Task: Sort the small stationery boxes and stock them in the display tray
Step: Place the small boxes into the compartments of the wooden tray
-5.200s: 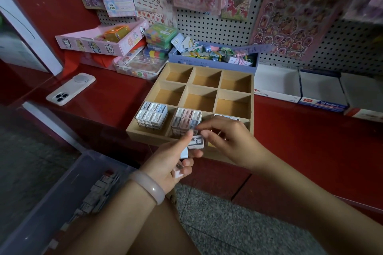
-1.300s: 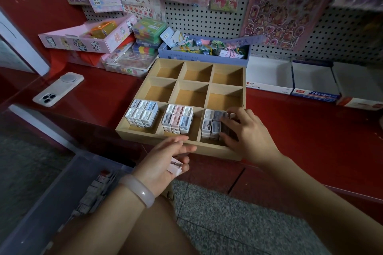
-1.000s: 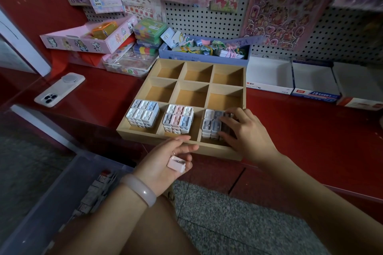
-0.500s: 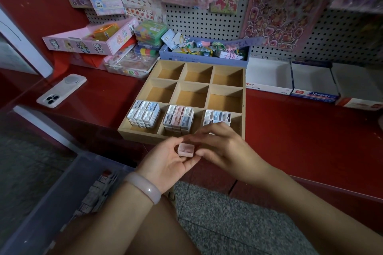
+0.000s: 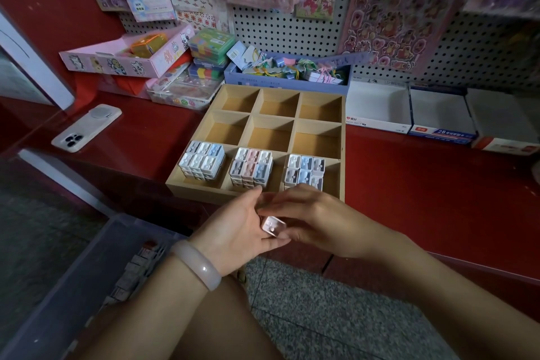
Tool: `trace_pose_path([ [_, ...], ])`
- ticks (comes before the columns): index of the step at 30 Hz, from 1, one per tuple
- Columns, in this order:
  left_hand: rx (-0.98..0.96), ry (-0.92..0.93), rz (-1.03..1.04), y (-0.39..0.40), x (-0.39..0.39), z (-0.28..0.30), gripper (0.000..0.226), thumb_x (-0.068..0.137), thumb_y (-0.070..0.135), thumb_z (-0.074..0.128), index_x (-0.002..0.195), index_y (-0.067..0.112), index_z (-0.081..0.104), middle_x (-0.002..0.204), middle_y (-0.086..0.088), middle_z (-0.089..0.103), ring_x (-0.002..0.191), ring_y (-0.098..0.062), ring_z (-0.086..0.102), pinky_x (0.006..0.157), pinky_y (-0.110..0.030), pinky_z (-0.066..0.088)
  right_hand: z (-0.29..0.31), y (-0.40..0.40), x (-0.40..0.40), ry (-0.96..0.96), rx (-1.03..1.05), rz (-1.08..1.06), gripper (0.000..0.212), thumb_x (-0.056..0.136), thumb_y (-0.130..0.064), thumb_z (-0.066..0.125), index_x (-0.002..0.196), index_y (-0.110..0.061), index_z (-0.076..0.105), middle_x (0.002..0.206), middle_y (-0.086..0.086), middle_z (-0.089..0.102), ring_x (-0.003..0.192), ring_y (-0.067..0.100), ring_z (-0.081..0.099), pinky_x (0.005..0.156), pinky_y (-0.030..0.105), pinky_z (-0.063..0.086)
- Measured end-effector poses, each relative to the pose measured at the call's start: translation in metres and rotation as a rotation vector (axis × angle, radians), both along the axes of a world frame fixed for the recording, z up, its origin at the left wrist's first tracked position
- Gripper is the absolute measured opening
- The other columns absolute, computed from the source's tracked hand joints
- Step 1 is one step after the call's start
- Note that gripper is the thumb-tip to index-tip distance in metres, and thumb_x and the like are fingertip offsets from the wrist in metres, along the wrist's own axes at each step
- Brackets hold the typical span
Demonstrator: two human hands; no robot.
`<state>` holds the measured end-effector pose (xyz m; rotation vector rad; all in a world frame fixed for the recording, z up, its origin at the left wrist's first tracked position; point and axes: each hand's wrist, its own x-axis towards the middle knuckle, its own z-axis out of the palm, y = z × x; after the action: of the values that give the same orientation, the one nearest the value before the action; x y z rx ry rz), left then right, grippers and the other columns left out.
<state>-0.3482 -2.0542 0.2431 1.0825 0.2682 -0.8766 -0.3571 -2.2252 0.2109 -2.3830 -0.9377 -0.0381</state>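
Fingers of right hand point(image 5: 315, 216) pinch pink box point(image 5: 273, 226) over left hand point(image 5: 236, 231).

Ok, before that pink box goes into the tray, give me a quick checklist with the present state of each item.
1. Pink box held: ok, it lies in the left hand with the right hand pinching it.
2. Box clear of the tray: ok, it is below the near wall.
3. Space in the near-right compartment: ok, a gap shows right of its boxes.
4. Six back compartments empty: ok.
5. Box right way up: cannot tell.
6. Stock left in the bin: ok, some boxes show.
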Motion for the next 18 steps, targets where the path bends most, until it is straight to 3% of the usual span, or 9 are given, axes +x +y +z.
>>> trace_pose_path([
  [3, 0.020, 0.018, -0.009, 0.000, 0.001, 0.000, 0.045, 0.102, 0.035, 0.029, 0.130, 0.008, 0.051, 0.111, -0.013, 0.065, 0.095, -0.025, 0.060, 0.086, -0.039, 0.047, 0.004, -0.003, -0.001, 0.001, -0.049, 0.011, 0.051, 0.084, -0.034, 0.062, 0.131, -0.014, 0.054, 0.127, 0.004, 0.056, 0.114, 0.018, 0.051, 0.094, 0.028, 0.042],
  [7, 0.060, 0.005, -0.050, -0.001, 0.001, -0.001, 0.040, 0.101, 0.035, 0.031, 0.125, 0.010, 0.053, 0.117, -0.018, 0.058, 0.093, -0.027, 0.057, 0.081, -0.037, 0.048, 0.002, -0.007, -0.002, -0.070, -0.073, -0.024, 0.050, 0.081, -0.028, 0.069, 0.128, -0.013, 0.057, 0.120, 0.005, 0.059, 0.108, 0.019, 0.055, 0.086, 0.030, 0.048],
  [12, 0.071, -0.036, -0.093, -0.001, 0.002, -0.001, 0.038, 0.102, 0.034, 0.028, 0.118, 0.012, 0.055, 0.109, -0.020, 0.065, 0.093, -0.031, 0.065, 0.082, -0.037, 0.051, -0.004, -0.012, -0.004, -0.118, -0.019, -0.136, 0.049, 0.085, -0.044, 0.049, 0.121, -0.013, 0.061, 0.109, 0.001, 0.063, 0.099, 0.015, 0.060, 0.079, 0.027, 0.052],
  [16, 0.301, -0.297, -0.096, 0.006, 0.004, -0.006, 0.029, 0.102, 0.023, 0.030, 0.122, 0.019, 0.051, 0.118, -0.012, 0.063, 0.094, -0.022, 0.067, 0.078, -0.031, 0.055, -0.014, -0.034, -0.002, -0.122, 0.043, -0.445, 0.042, 0.083, -0.034, 0.066, 0.120, -0.014, 0.062, 0.113, 0.003, 0.062, 0.100, 0.024, 0.059, 0.078, 0.040, 0.054],
  [18, 0.419, -0.453, -0.089, 0.010, 0.005, -0.007, 0.025, 0.102, 0.018, 0.034, 0.115, 0.025, 0.055, 0.118, -0.005, 0.062, 0.099, -0.017, 0.065, 0.081, -0.028, 0.052, -0.020, -0.045, 0.000, -0.154, -0.015, -0.592, 0.038, 0.080, -0.027, 0.072, 0.115, -0.013, 0.065, 0.114, 0.005, 0.061, 0.096, 0.028, 0.057, 0.074, 0.043, 0.055],
])
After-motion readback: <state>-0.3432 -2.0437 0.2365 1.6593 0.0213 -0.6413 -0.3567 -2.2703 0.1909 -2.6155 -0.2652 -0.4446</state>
